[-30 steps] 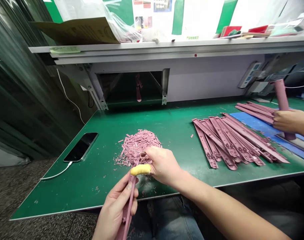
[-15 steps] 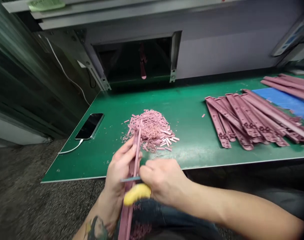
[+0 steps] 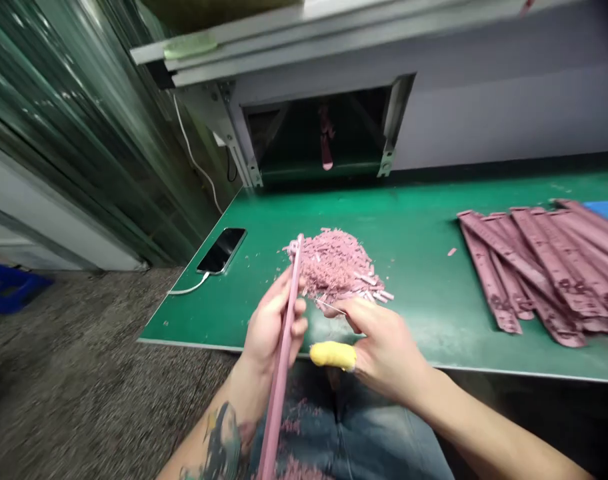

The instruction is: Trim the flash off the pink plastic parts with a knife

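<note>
My left hand (image 3: 265, 330) is wrapped round a long pink plastic strip (image 3: 280, 380), now turned so that its narrow side faces up. The strip tilts from my lap up toward the heap of pink shavings (image 3: 340, 261). To the right of it, my right hand (image 3: 387, 340) grips a thin blade (image 3: 330, 306), seen nearly edge-on; its handle, if any, is hidden. A yellow cover (image 3: 334, 355) sits on the thumb of that hand, which sticks out toward the strip. Blade and strip are apart.
A phone (image 3: 222, 251) with a white cable lies at the green table's left side. Several pink strips (image 3: 544, 267) are piled on the right, beside a blue sheet (image 3: 607, 211). Behind is a panel with an opening (image 3: 294, 140). Shavings lie on my lap.
My right hand has moved the blade off the strip, forward and to the right. My left hand has rolled the strip onto its side. The view has swung left.
</note>
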`<state>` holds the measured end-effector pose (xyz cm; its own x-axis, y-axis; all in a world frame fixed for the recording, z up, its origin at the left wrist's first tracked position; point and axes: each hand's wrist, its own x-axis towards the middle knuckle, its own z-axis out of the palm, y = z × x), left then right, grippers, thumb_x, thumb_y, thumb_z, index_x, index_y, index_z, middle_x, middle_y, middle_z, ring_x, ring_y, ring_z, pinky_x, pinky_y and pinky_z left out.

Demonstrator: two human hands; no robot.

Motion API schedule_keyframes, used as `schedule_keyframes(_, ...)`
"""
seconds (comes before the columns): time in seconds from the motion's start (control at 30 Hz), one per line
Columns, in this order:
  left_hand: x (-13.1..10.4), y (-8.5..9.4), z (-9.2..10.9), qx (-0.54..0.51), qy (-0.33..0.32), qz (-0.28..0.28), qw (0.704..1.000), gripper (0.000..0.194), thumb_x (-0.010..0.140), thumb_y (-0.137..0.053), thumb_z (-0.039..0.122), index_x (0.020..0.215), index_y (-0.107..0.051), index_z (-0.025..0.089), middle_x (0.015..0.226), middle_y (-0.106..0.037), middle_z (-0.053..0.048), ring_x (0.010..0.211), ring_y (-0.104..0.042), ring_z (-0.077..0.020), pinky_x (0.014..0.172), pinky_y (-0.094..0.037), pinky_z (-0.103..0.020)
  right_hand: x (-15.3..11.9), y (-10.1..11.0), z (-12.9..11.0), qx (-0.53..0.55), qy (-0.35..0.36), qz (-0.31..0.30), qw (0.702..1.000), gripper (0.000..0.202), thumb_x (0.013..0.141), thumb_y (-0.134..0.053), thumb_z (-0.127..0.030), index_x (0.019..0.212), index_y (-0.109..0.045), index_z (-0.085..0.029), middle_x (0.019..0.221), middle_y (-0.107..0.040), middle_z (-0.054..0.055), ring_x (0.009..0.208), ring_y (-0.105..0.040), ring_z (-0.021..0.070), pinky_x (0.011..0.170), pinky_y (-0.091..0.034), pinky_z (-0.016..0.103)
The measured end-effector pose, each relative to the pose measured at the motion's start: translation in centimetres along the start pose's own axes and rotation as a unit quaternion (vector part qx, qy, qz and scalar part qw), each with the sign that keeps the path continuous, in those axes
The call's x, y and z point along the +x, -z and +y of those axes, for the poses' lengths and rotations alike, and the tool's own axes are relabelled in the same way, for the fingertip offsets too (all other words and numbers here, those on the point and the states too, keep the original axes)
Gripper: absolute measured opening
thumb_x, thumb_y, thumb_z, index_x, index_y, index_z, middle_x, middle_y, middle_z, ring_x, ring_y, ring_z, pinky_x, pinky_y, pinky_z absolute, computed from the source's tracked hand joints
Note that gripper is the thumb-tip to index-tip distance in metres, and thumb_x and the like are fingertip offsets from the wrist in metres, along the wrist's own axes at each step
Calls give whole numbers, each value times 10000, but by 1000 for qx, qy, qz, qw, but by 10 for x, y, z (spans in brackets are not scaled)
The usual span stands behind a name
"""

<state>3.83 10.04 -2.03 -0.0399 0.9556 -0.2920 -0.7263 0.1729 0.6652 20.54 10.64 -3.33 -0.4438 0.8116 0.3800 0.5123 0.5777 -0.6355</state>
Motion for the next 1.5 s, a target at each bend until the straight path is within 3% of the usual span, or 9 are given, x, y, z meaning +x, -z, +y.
schedule_keyframes(0.23, -31, 15, -24, 0, 85, -27, 996, 287, 901, -531, 197, 1176, -602, 241, 539, -530, 33, 292, -404, -8, 299, -329, -74, 22, 6, 0, -92, -39, 69, 993, 516, 817, -511, -692, 930, -622, -201, 798, -661, 61, 775, -625, 208, 668, -434, 267)
schedule_keyframes(0.5, -38, 18, -23, 21, 96, -31, 995, 275, 834, -649, 274, 1108, -662, 259, 516, -531, 21, 278, -423, -16, 292, -275, -72, 16, 3, -4, -176, -45, 69, 981, 572, 832, -413, -735, 823, -593, -192, 745, -630, 45, 664, -586, 190, 531, -296, 273)
schedule_keyframes(0.73, -36, 17, -23, 33, 74, 6, 997, 329, 822, -662, 222, 1148, -615, 216, 586, -568, 24, 320, -417, -14, 282, -324, -76, 6, -3, -9, -184, 24, 10, 983, 486, 949, -410, -521, 614, -540, -194, 603, -548, 2, 542, -465, 131, 502, -188, 294)
schedule_keyframes(0.83, -27, 14, -12, 13, 67, 13, 998, 246, 893, -561, 252, 1134, -587, 210, 793, -646, -24, 433, -535, -62, 291, -410, -123, 1, 7, -14, -67, 11, -38, 997, 373, 971, -407, -441, 801, -653, -218, 702, -583, 6, 628, -513, 137, 550, -306, 259)
schedule_keyframes(0.93, -18, 10, 9, 8, 80, -9, 997, 329, 971, -367, 353, 935, -611, 134, 596, -577, -19, 348, -466, -57, 289, -379, -131, -9, 18, -17, 59, -4, -78, 995, 285, 980, -417, -304, 1193, -601, -259, 859, -612, 21, 773, -560, 143, 684, -414, 252)
schedule_keyframes(1.1, -24, 0, 38, -9, -139, 13, 990, 279, 958, -394, 405, 869, -595, 234, 731, -611, 11, 412, -440, -49, 333, -329, -139, -36, 2, -12, 107, -32, -105, 988, 238, 932, -543, -334, 1103, -672, -232, 867, -667, 30, 785, -591, 164, 725, -452, 286)
schedule_keyframes(1.23, -42, -15, 37, 123, -339, -31, 932, 172, 867, -569, 443, 1011, -619, 365, 782, -618, 41, 436, -468, -96, 352, -325, -222, -57, -25, -11, 71, -49, -153, 984, 221, 914, -560, -328, 1080, -688, -259, 894, -693, 21, 787, -613, 177, 731, -457, 294)
schedule_keyframes(1.33, -55, -24, 31, 181, -371, -17, 911, 287, 743, -681, 510, 1015, -625, 438, 756, -628, 60, 435, -489, -124, 364, -354, -264, -62, -33, -13, 46, -61, -162, 984, 229, 913, -550, -323, 1093, -684, -278, 916, -695, 16, 799, -625, 178, 739, -459, 287)
schedule_keyframes(1.5, -69, -25, 27, 232, -375, 2, 898, 291, 631, -770, 517, 874, -680, 384, 662, -632, 61, 422, -510, -131, 452, -447, -312, -57, -30, -17, -12, -62, -162, 985, 220, 896, -558, -316, 1070, -690, -298, 880, -697, 14, 783, -633, 191, 718, -454, 293)
